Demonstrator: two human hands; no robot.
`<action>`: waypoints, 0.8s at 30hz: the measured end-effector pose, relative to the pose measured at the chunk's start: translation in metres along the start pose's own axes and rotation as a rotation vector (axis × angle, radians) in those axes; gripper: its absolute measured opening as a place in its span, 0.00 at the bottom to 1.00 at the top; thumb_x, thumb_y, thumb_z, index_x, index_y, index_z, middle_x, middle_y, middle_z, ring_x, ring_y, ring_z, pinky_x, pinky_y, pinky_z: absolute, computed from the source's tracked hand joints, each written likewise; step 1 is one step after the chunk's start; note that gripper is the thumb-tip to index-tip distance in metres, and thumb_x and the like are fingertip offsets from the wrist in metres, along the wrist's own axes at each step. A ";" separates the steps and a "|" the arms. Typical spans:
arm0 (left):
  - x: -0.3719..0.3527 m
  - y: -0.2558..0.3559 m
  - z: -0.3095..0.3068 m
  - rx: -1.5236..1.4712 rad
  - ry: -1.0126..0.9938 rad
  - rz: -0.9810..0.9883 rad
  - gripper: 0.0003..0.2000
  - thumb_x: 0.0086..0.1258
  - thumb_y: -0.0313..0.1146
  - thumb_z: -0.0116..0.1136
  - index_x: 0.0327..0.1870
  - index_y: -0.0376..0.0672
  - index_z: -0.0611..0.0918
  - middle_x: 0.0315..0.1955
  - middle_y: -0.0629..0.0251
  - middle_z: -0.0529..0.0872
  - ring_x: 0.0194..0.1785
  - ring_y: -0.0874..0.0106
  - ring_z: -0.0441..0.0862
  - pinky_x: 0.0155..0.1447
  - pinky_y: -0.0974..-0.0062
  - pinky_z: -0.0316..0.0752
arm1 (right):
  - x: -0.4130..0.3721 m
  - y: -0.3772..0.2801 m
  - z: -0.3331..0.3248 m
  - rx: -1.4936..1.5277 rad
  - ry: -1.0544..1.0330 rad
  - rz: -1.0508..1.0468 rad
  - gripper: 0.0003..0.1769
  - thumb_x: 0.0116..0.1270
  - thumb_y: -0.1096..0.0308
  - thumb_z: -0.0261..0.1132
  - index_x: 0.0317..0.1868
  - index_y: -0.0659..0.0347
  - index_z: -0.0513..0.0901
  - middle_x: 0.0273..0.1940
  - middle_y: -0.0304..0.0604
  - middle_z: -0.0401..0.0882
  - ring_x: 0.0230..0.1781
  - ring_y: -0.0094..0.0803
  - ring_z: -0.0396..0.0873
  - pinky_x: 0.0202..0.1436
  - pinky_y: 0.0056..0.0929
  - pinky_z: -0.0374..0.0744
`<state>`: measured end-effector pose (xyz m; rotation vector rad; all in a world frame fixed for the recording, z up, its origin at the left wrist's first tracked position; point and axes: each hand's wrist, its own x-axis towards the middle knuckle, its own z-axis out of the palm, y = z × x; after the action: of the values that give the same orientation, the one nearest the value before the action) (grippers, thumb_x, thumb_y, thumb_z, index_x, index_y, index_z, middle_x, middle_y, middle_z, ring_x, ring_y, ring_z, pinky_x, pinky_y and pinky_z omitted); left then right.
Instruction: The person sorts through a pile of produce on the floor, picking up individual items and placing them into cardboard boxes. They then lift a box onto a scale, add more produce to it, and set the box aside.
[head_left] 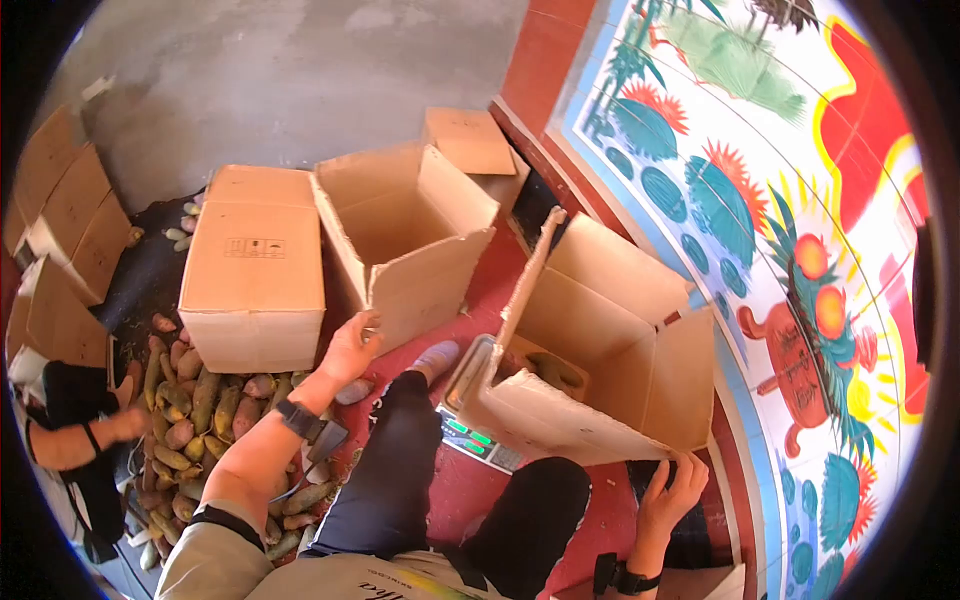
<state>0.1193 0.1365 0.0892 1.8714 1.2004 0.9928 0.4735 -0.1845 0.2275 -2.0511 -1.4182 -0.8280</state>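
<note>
My right hand (672, 492) pinches the near right corner of an open cardboard box (590, 410), its thumb and fingers at the flap edge. This box stands over a scale (478, 440) with green lit digits, and a few long tubers (545, 368) show at its bottom. My left hand (350, 348) is at the near corner of a second open cardboard box (425, 270), fingers loosely bent and holding nothing. Below my left forearm lies a heap of pinkish and greenish-brown tubers (205, 410), like sweet potatoes.
A closed cardboard box (252, 260) stands left of the second box, another (470, 140) behind. More boxes (75, 215) line the far left, where another person's hand (122, 425) reaches by the heap. A painted tile wall (740, 200) bounds the right side.
</note>
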 end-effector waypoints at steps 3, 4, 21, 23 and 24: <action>-0.002 0.016 -0.003 -0.035 -0.051 0.042 0.17 0.64 0.25 0.54 0.55 0.37 0.71 0.44 0.55 0.80 0.44 0.70 0.78 0.50 0.72 0.74 | 0.000 -0.002 -0.004 0.046 -0.028 0.063 0.09 0.60 0.70 0.60 0.39 0.65 0.75 0.37 0.49 0.73 0.38 0.46 0.70 0.43 0.40 0.68; -0.003 0.022 -0.004 -0.049 -0.060 0.044 0.17 0.64 0.25 0.54 0.55 0.37 0.71 0.44 0.55 0.80 0.45 0.70 0.78 0.50 0.73 0.73 | 0.001 -0.002 -0.003 0.038 -0.013 0.023 0.08 0.59 0.70 0.60 0.38 0.65 0.75 0.36 0.49 0.73 0.37 0.46 0.70 0.42 0.40 0.68; -0.033 0.131 0.026 -0.093 -0.389 0.445 0.34 0.65 0.37 0.56 0.68 0.36 0.55 0.66 0.49 0.58 0.71 0.59 0.53 0.71 0.66 0.51 | 0.008 -0.008 0.007 0.136 -0.101 0.026 0.14 0.59 0.66 0.61 0.42 0.66 0.76 0.41 0.51 0.74 0.43 0.50 0.70 0.50 0.43 0.68; -0.035 0.129 0.046 -0.184 -0.400 0.444 0.37 0.63 0.36 0.58 0.69 0.35 0.51 0.67 0.48 0.57 0.71 0.58 0.51 0.72 0.67 0.48 | 0.005 -0.011 0.007 0.150 -0.111 0.030 0.15 0.58 0.66 0.61 0.43 0.66 0.75 0.42 0.52 0.74 0.44 0.50 0.70 0.50 0.43 0.68; -0.037 0.135 0.049 -0.210 -0.462 0.438 0.37 0.63 0.35 0.58 0.69 0.35 0.51 0.67 0.48 0.56 0.72 0.59 0.51 0.72 0.67 0.48 | 0.004 -0.012 0.008 0.108 -0.137 0.011 0.15 0.59 0.66 0.60 0.44 0.66 0.75 0.42 0.52 0.73 0.44 0.50 0.69 0.50 0.43 0.67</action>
<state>0.2054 0.0498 0.1728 2.0811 0.4099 0.8000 0.4648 -0.1725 0.2261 -2.0638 -1.4891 -0.6026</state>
